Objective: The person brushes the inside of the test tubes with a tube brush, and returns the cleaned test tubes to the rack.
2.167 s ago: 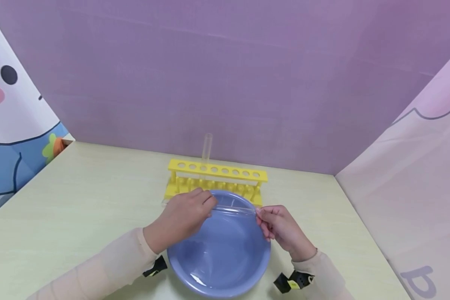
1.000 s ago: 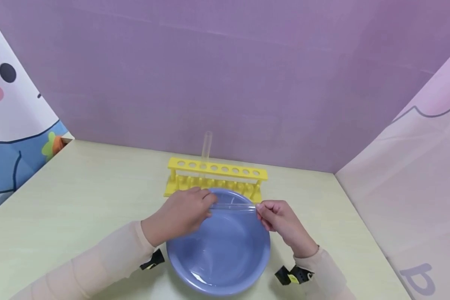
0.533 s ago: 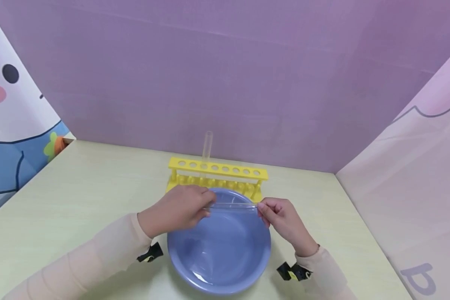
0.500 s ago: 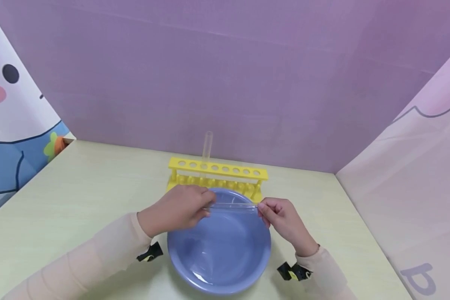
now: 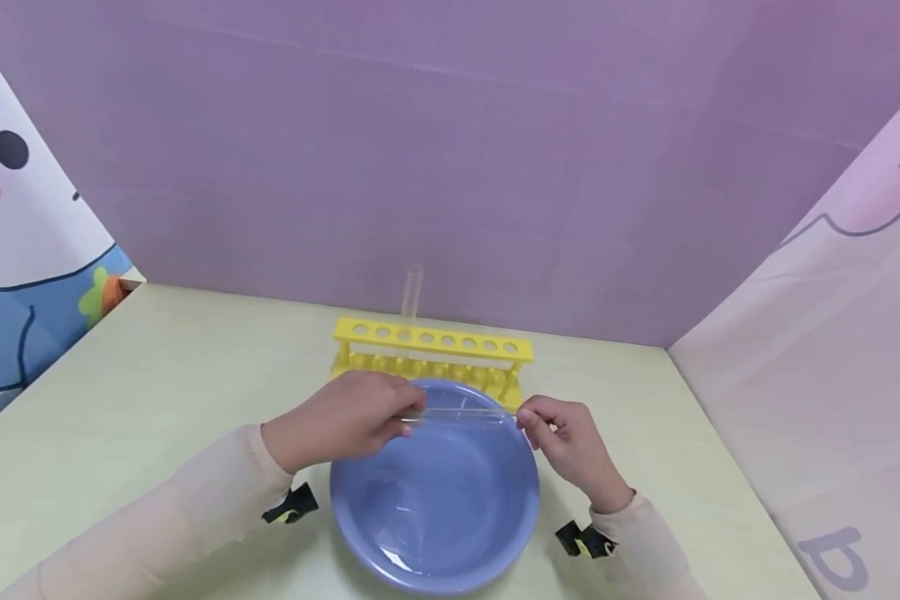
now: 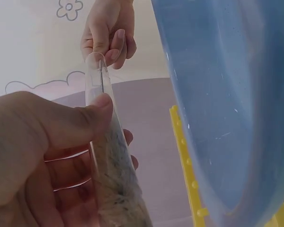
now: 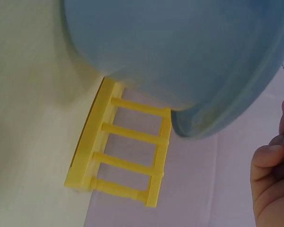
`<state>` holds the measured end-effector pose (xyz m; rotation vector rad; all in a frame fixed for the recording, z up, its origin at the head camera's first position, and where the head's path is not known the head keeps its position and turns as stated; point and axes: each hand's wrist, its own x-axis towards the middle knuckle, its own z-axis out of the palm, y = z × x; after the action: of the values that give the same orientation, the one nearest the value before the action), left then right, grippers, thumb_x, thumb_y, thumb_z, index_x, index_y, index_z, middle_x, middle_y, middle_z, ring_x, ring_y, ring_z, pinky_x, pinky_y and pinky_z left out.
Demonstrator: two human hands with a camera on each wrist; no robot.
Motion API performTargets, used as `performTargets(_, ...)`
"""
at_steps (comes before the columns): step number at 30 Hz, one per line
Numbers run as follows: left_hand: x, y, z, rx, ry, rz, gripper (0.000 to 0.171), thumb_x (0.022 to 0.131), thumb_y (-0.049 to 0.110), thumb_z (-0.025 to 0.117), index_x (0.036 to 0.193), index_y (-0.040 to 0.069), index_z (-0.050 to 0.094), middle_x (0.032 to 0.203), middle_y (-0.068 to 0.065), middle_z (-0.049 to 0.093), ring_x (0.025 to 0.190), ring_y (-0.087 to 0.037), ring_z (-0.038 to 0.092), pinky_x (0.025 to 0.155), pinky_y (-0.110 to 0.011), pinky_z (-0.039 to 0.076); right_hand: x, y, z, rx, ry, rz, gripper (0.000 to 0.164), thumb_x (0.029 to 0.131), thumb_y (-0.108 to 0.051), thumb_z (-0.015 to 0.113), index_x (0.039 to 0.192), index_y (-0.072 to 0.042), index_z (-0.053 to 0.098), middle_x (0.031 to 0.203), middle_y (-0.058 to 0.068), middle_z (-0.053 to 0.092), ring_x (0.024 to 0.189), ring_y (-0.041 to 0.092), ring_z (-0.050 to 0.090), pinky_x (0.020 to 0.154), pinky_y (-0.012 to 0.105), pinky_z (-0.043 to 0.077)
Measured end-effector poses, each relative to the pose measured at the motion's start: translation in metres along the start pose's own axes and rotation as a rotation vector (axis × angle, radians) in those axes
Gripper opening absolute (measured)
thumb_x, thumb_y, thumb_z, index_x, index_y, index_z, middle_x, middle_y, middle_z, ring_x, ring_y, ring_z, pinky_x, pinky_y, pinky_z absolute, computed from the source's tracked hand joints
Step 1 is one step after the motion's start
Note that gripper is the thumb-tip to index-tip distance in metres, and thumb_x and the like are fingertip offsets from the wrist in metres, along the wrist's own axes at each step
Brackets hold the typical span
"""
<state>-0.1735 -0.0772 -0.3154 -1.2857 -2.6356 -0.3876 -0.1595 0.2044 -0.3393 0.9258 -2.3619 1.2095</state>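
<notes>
My left hand (image 5: 345,421) grips a clear test tube (image 6: 92,87), held level over the far part of a blue plastic basin (image 5: 438,500). In the left wrist view the thumb presses on the glass and the fingers curl behind it. Inside the tube sits a test tube brush; its bristles (image 6: 116,184) fill the lower stretch, and its twisted wire (image 6: 102,81) runs toward the tube end by my right hand (image 5: 573,446). That hand is curled with thumb and forefinger pinching the wire, which also shows in the right wrist view above the fingers.
Right behind the basin stands a yellow test tube rack (image 5: 525,350), partly hidden by the basin and left hand. Another clear test tube (image 5: 411,296) stands upright in it. A purple backdrop (image 5: 450,167) rises behind the pale table (image 5: 217,358).
The left hand has drifted a little left and the right hand slightly upward, so the gap between them has widened. The basin and rack stay in place.
</notes>
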Motion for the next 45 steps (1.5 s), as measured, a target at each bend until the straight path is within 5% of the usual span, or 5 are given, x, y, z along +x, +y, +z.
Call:
performTargets(11, 0.001, -0.002, -0.006, -0.062, -0.054, -0.024, 0.015, 0.083, 0.018, 0.072, 0.095, 0.014, 0.065, 0.079, 0.009, 0.060, 0.068, -0.005, 0.050, 0.065, -0.022, 0.047, -0.002, 0.027, -0.001, -0.102, 0.077, -0.209, 0.024, 0.079, 0.016, 0.062, 0.078, -0.008, 0.063, 0.057, -0.004, 0.048, 0.051, 0.000, 0.039, 0.048, 0.012, 0.035)
performTargets(15, -0.001, -0.003, -0.008, -0.076, -0.054, -0.041, 0.016, 0.083, 0.018, 0.073, 0.095, 0.015, 0.064, 0.079, 0.010, 0.059, 0.068, -0.005, 0.048, 0.064, -0.021, 0.045, -0.002, 0.031, -0.003, -0.123, 0.088, -0.297, 0.013, 0.090, -0.003, 0.060, 0.080, -0.011, 0.064, 0.059, -0.004, 0.048, 0.055, 0.002, 0.041, 0.054, 0.013, 0.038)
performTargets(19, -0.003, -0.004, -0.008, -0.059, -0.031, -0.022, 0.016, 0.082, 0.018, 0.073, 0.095, 0.016, 0.063, 0.078, 0.010, 0.058, 0.068, -0.005, 0.048, 0.065, -0.021, 0.045, 0.000, 0.034, -0.002, -0.148, 0.118, -0.408, 0.023, 0.096, -0.021, 0.052, 0.081, -0.009, 0.064, 0.060, -0.004, 0.047, 0.056, 0.004, 0.039, 0.054, 0.012, 0.036)
performTargets(25, -0.006, -0.004, -0.007, -0.033, 0.005, 0.002, 0.017, 0.082, 0.018, 0.073, 0.096, 0.016, 0.064, 0.079, 0.009, 0.059, 0.070, -0.005, 0.049, 0.066, -0.023, 0.046, 0.002, 0.037, -0.003, -0.204, 0.188, -0.539, 0.027, 0.097, -0.023, 0.051, 0.078, -0.008, 0.062, 0.061, -0.005, 0.046, 0.056, 0.005, 0.039, 0.052, 0.011, 0.034)
performTargets(45, -0.014, -0.007, -0.014, -0.035, 0.026, 0.007, 0.014, 0.085, 0.019, 0.069, 0.098, 0.014, 0.065, 0.079, 0.010, 0.057, 0.071, -0.004, 0.049, 0.066, -0.023, 0.045, 0.005, 0.043, -0.014, -0.262, 0.279, -0.614, 0.028, 0.096, -0.020, 0.051, 0.074, -0.005, 0.061, 0.058, -0.005, 0.044, 0.055, 0.005, 0.036, 0.051, 0.011, 0.029)
